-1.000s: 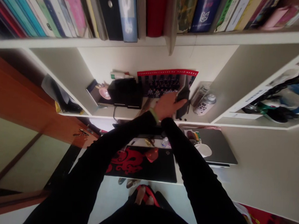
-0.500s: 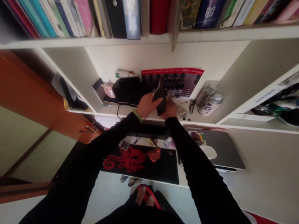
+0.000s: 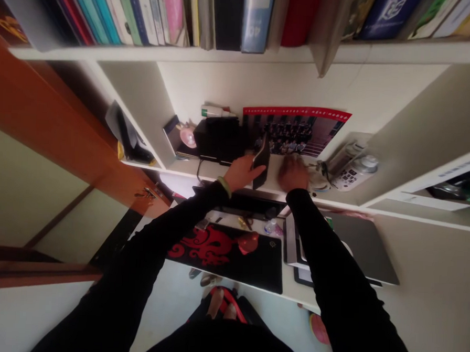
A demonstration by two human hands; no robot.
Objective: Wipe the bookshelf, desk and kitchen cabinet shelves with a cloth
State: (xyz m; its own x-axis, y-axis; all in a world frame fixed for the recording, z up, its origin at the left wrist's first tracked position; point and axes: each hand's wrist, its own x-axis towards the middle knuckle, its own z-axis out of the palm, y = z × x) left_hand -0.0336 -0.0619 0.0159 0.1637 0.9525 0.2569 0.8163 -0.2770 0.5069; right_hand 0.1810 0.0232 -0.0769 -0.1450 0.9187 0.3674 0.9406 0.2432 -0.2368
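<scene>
My left hand (image 3: 241, 172) grips a dark flat object with a pale edge (image 3: 262, 164), standing upright over the shelf; its kind is not plain. To the right, my right hand (image 3: 293, 174) is at the shelf surface, smeared by motion, so its fingers and anything under them cannot be made out. Close beside it lies a whitish bundle (image 3: 317, 179) with dark bits. Behind both hands a group photo with a red top band (image 3: 312, 130) leans on the back wall. Left of my left hand sits a black box-shaped thing (image 3: 219, 138).
A white bottle with dark print (image 3: 355, 173) stands at the shelf's right. A row of books (image 3: 164, 14) fills the shelf above. Below are a desk mat with a red pattern (image 3: 231, 254) and a grey laptop (image 3: 369, 246). An orange door (image 3: 64, 130) is at left.
My right hand has come away from the dark flat object and moved right to the shelf surface. My left hand still holds the object. The camera view has shifted left.
</scene>
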